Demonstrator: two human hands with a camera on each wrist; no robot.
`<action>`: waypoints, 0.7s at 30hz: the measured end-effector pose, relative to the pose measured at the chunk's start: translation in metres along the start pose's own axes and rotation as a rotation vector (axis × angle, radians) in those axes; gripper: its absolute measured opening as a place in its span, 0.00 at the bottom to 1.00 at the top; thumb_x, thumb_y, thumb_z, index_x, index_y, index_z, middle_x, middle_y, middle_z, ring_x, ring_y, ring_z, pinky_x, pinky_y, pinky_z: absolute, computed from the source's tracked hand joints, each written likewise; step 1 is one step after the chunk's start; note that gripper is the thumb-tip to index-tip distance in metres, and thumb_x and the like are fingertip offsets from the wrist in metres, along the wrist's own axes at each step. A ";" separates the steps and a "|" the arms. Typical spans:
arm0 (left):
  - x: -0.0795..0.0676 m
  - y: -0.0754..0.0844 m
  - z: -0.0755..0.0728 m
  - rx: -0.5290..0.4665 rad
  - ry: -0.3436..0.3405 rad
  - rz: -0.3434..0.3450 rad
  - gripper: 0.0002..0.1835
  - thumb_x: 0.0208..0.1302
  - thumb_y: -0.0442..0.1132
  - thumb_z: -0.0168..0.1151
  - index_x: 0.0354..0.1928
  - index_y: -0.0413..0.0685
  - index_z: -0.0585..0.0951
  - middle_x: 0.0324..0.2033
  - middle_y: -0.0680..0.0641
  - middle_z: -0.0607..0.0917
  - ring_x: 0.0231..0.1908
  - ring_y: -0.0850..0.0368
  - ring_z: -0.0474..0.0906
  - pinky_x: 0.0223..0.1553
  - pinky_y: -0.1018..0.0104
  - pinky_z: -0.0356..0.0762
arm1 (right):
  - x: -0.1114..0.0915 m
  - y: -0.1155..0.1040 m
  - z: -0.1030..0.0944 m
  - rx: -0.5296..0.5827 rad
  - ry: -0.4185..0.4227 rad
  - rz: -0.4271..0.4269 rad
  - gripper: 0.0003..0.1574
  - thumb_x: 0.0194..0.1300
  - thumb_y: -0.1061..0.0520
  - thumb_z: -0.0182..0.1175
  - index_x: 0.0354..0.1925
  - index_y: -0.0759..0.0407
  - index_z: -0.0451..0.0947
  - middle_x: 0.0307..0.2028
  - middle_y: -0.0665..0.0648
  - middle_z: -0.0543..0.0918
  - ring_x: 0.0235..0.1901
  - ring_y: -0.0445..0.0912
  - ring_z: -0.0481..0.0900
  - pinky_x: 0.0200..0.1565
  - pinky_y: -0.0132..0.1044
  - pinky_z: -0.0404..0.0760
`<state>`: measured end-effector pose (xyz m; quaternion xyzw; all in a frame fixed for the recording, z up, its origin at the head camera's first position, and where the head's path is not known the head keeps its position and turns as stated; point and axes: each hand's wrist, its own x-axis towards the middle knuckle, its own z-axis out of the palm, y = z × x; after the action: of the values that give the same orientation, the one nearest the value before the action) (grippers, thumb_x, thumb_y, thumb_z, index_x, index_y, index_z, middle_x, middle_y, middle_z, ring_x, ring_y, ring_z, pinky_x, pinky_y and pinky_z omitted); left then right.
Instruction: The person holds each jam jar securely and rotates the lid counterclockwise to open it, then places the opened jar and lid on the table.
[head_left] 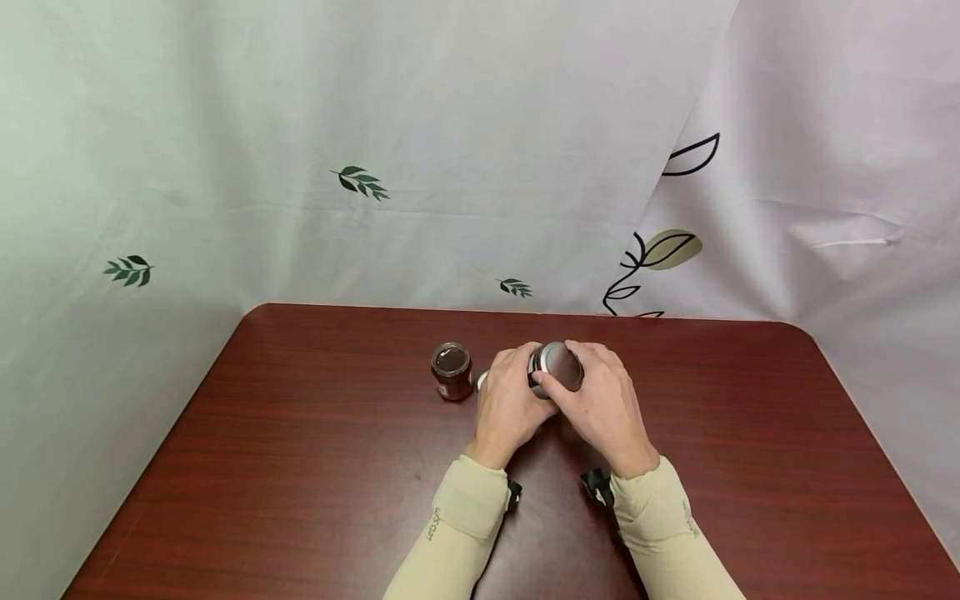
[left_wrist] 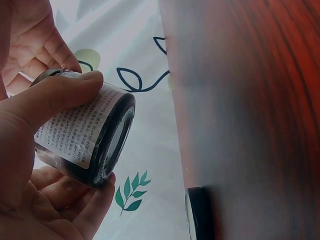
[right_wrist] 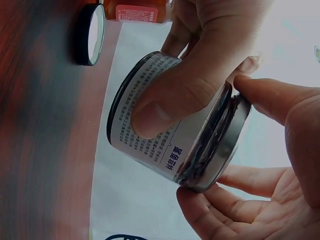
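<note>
A dark glass jar (right_wrist: 172,145) with a white printed label is held tilted above the table. My left hand (head_left: 510,400) grips its body, the thumb pressed across the label (left_wrist: 82,132). On the jar's mouth sits a silvery lid (right_wrist: 227,152), and my right hand (head_left: 603,408) grips this lid by its edge with thumb and fingers. In the left wrist view the right hand's fingers are partly hidden behind the jar.
Left of my hands stands a second jar (head_left: 452,372), lidless, with dark red-brown contents and a red label. A loose black-rimmed lid (right_wrist: 90,35) with a pale inside is beside it, partly covered by my left hand in the head view. White patterned cloth hangs behind the brown table (head_left: 315,450).
</note>
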<state>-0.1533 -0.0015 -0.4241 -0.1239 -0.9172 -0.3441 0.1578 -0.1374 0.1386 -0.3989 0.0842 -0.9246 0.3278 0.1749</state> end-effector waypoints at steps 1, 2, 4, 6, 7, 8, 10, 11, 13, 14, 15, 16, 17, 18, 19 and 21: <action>0.000 0.000 0.000 -0.002 0.001 0.000 0.34 0.45 0.48 0.80 0.56 0.48 0.81 0.49 0.49 0.85 0.54 0.53 0.79 0.51 0.56 0.79 | 0.000 0.000 0.000 0.000 0.000 -0.004 0.38 0.58 0.42 0.72 0.56 0.69 0.80 0.51 0.66 0.82 0.54 0.59 0.76 0.56 0.53 0.74; 0.000 0.000 0.000 -0.003 0.000 0.000 0.34 0.45 0.48 0.80 0.56 0.48 0.81 0.49 0.49 0.85 0.54 0.53 0.78 0.51 0.56 0.79 | 0.000 0.000 0.000 0.001 0.001 -0.007 0.38 0.59 0.42 0.72 0.56 0.69 0.80 0.51 0.66 0.82 0.54 0.59 0.76 0.56 0.53 0.74; 0.000 0.000 0.000 -0.005 -0.002 -0.002 0.33 0.45 0.48 0.80 0.56 0.48 0.81 0.48 0.49 0.85 0.54 0.53 0.78 0.51 0.56 0.79 | 0.000 0.000 0.000 0.002 0.001 -0.012 0.39 0.58 0.42 0.73 0.56 0.69 0.80 0.52 0.66 0.82 0.54 0.59 0.76 0.56 0.53 0.74; 0.000 0.000 0.000 -0.008 -0.005 -0.005 0.33 0.46 0.48 0.80 0.56 0.49 0.81 0.48 0.49 0.85 0.54 0.53 0.78 0.51 0.56 0.79 | 0.000 0.000 0.000 0.002 0.000 -0.014 0.39 0.58 0.42 0.73 0.56 0.70 0.80 0.52 0.66 0.82 0.54 0.60 0.76 0.56 0.53 0.74; 0.000 0.000 0.000 -0.008 -0.006 -0.006 0.33 0.46 0.48 0.80 0.56 0.49 0.81 0.48 0.49 0.85 0.54 0.53 0.78 0.51 0.56 0.79 | 0.000 0.000 0.000 0.003 -0.002 -0.014 0.39 0.58 0.42 0.72 0.56 0.70 0.80 0.52 0.66 0.82 0.55 0.60 0.76 0.57 0.53 0.74; 0.000 0.000 0.000 -0.008 -0.008 -0.008 0.33 0.45 0.49 0.80 0.56 0.49 0.81 0.48 0.49 0.85 0.54 0.53 0.78 0.51 0.56 0.79 | 0.000 0.000 0.000 0.003 -0.003 -0.013 0.39 0.58 0.42 0.73 0.56 0.70 0.79 0.52 0.66 0.81 0.55 0.60 0.76 0.57 0.53 0.73; 0.000 0.000 0.000 -0.008 -0.007 -0.007 0.33 0.45 0.48 0.80 0.56 0.49 0.81 0.48 0.49 0.85 0.54 0.53 0.78 0.51 0.56 0.79 | 0.000 0.000 0.000 0.003 -0.004 -0.013 0.39 0.58 0.42 0.73 0.56 0.70 0.79 0.52 0.66 0.81 0.55 0.60 0.76 0.57 0.53 0.73; 0.000 -0.001 0.000 -0.009 -0.007 -0.007 0.33 0.45 0.48 0.80 0.56 0.49 0.81 0.48 0.49 0.85 0.54 0.53 0.78 0.51 0.56 0.79 | 0.000 0.000 0.000 0.003 -0.005 -0.013 0.39 0.58 0.42 0.73 0.57 0.70 0.79 0.52 0.66 0.81 0.55 0.60 0.76 0.57 0.53 0.73; 0.000 -0.001 0.000 -0.011 -0.006 -0.004 0.33 0.45 0.48 0.80 0.56 0.48 0.81 0.48 0.49 0.85 0.54 0.53 0.78 0.51 0.56 0.79 | 0.000 0.000 0.000 0.004 -0.007 -0.014 0.39 0.59 0.42 0.72 0.57 0.70 0.79 0.53 0.66 0.81 0.55 0.60 0.76 0.57 0.53 0.73; 0.000 -0.001 0.000 -0.012 -0.005 -0.003 0.33 0.45 0.48 0.80 0.56 0.48 0.81 0.48 0.49 0.85 0.54 0.53 0.78 0.51 0.56 0.79 | 0.000 0.000 0.000 0.005 -0.007 -0.015 0.39 0.59 0.42 0.72 0.57 0.70 0.79 0.53 0.66 0.81 0.55 0.60 0.76 0.57 0.54 0.73; 0.000 -0.001 0.000 -0.011 -0.005 -0.002 0.33 0.45 0.48 0.80 0.56 0.48 0.81 0.48 0.49 0.85 0.54 0.53 0.78 0.51 0.56 0.79 | 0.000 0.000 0.000 0.006 -0.008 -0.016 0.39 0.59 0.42 0.72 0.57 0.70 0.79 0.53 0.66 0.81 0.56 0.60 0.76 0.57 0.54 0.73; 0.000 -0.001 0.000 -0.010 -0.006 -0.003 0.33 0.45 0.47 0.80 0.56 0.49 0.81 0.48 0.49 0.85 0.54 0.53 0.78 0.51 0.56 0.79 | 0.000 0.000 0.001 0.007 -0.009 -0.017 0.40 0.59 0.42 0.72 0.57 0.70 0.79 0.53 0.66 0.81 0.56 0.60 0.76 0.58 0.54 0.73; 0.000 -0.001 0.000 -0.009 -0.006 -0.002 0.32 0.45 0.47 0.79 0.56 0.49 0.81 0.47 0.49 0.85 0.54 0.53 0.78 0.51 0.56 0.79 | 0.000 0.000 0.001 0.008 -0.009 -0.018 0.40 0.59 0.42 0.72 0.57 0.70 0.79 0.53 0.66 0.81 0.56 0.60 0.76 0.58 0.53 0.73; 0.000 -0.001 0.000 -0.007 -0.005 -0.002 0.32 0.45 0.47 0.79 0.55 0.49 0.81 0.47 0.49 0.85 0.53 0.53 0.78 0.51 0.56 0.79 | 0.000 0.001 0.001 0.008 -0.009 -0.019 0.40 0.59 0.42 0.72 0.57 0.70 0.79 0.53 0.66 0.81 0.56 0.60 0.76 0.58 0.53 0.73; 0.000 -0.001 0.000 -0.006 -0.005 -0.003 0.32 0.45 0.47 0.79 0.55 0.49 0.81 0.47 0.49 0.85 0.53 0.53 0.78 0.50 0.56 0.79 | 0.000 0.001 0.001 0.009 -0.009 -0.020 0.40 0.59 0.42 0.72 0.57 0.70 0.79 0.53 0.66 0.81 0.56 0.60 0.76 0.58 0.53 0.73; 0.000 -0.001 0.000 -0.003 -0.004 -0.004 0.32 0.46 0.47 0.79 0.55 0.49 0.81 0.47 0.49 0.85 0.53 0.53 0.78 0.50 0.56 0.79 | 0.000 0.001 0.001 0.010 -0.008 -0.023 0.40 0.59 0.42 0.72 0.57 0.70 0.79 0.54 0.66 0.81 0.56 0.60 0.76 0.59 0.53 0.72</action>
<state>-0.1533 -0.0021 -0.4243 -0.1231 -0.9173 -0.3454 0.1551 -0.1379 0.1388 -0.4005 0.0970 -0.9226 0.3302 0.1745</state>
